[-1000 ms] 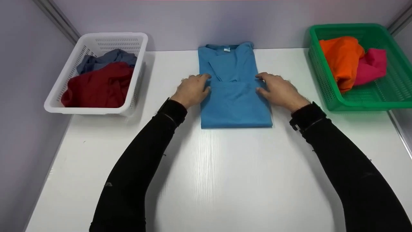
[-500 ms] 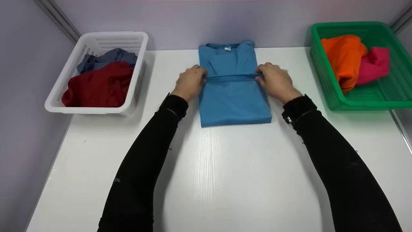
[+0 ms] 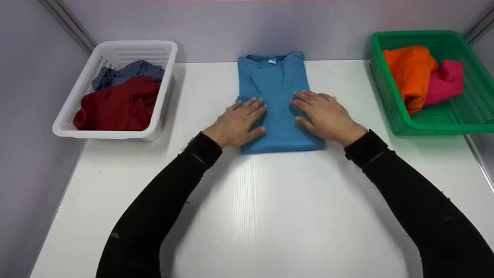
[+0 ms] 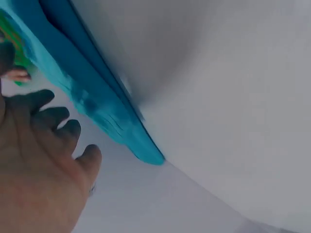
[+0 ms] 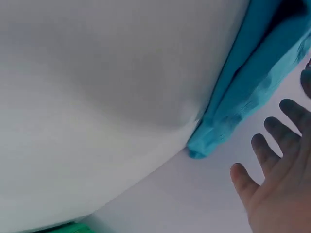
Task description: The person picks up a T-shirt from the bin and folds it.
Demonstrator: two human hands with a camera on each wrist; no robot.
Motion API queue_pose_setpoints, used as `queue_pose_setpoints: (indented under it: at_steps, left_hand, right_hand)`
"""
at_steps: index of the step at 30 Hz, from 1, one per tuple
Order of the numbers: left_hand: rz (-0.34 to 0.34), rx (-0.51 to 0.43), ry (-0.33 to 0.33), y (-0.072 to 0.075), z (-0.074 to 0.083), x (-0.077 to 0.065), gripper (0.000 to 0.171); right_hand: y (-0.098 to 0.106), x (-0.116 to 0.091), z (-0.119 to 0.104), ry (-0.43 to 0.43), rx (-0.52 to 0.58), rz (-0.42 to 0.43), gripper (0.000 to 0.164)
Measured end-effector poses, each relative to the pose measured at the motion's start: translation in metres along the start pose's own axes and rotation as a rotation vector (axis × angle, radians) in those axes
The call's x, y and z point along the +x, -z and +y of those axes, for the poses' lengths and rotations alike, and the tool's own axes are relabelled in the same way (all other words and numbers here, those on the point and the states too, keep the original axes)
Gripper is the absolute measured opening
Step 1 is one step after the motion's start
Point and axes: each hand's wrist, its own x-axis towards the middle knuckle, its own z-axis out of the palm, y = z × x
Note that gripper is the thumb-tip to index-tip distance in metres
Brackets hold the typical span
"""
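A folded blue shirt lies flat near the back wall, its collar and small white tag at the far end. Over its left side my left hand spreads its fingers, palm down. My right hand lies likewise over the shirt's right side, fingers extended. Neither hand grips cloth. In the left wrist view the layered side edge of the shirt shows beyond the straight fingers of my left hand. The right wrist view has my right hand with fingers apart beside the shirt.
At the left stands a white basket with a dark red garment and a grey-blue one. A green basket at the right holds an orange garment and a pink one. The white table meets a wall behind.
Both hands first pinched and lifted the crosswise edge of the shirt's folded-up part, then let go. That edge lies down again. The hands have moved inward and nearer, with fingers spread flat.
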Motion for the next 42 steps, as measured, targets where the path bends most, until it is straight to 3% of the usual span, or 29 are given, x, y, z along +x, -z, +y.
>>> queue_pose_setpoints:
  at_steps: [3, 6, 10, 14, 21, 25, 28, 35, 42]
  left_hand:
    - [-0.119, 0.004, -0.057, -0.007, 0.014, -0.015, 0.083]
    - [-0.192, 0.023, -0.076, -0.013, 0.021, -0.027, 0.09]
    - [-0.234, 0.057, -0.071, -0.018, 0.022, -0.035, 0.086]
    - [-0.232, 0.082, -0.067, -0.021, 0.021, -0.038, 0.075]
    - [-0.158, 0.149, -0.097, -0.022, 0.023, -0.041, 0.065]
    - [-0.132, 0.139, -0.1, -0.015, 0.021, -0.042, 0.061]
    - [-0.068, 0.093, -0.088, -0.006, 0.018, -0.043, 0.06]
    - [0.18, -0.054, -0.055, 0.013, 0.01, -0.04, 0.054]
    - [0.359, -0.268, -0.007, 0.023, 0.009, -0.038, 0.039]
  right_hand:
    - [-0.006, -0.017, -0.013, 0.091, -0.004, -0.066, 0.065]
    - [-0.011, -0.033, -0.021, 0.135, 0.013, -0.139, 0.073]
    - [-0.017, -0.046, -0.023, 0.122, 0.048, -0.202, 0.084]
    - [-0.023, -0.049, -0.021, 0.087, 0.062, -0.233, 0.078]
    - [-0.02, -0.05, -0.021, 0.125, -0.033, -0.174, 0.067]
    - [-0.014, -0.049, -0.018, 0.145, -0.089, -0.104, 0.063]
    - [-0.007, -0.047, -0.015, 0.132, -0.087, -0.04, 0.06]
    - [0.015, -0.039, -0.012, 0.061, 0.014, 0.106, 0.052]
    - [0.033, -0.037, -0.011, 0.021, 0.196, 0.37, 0.034]
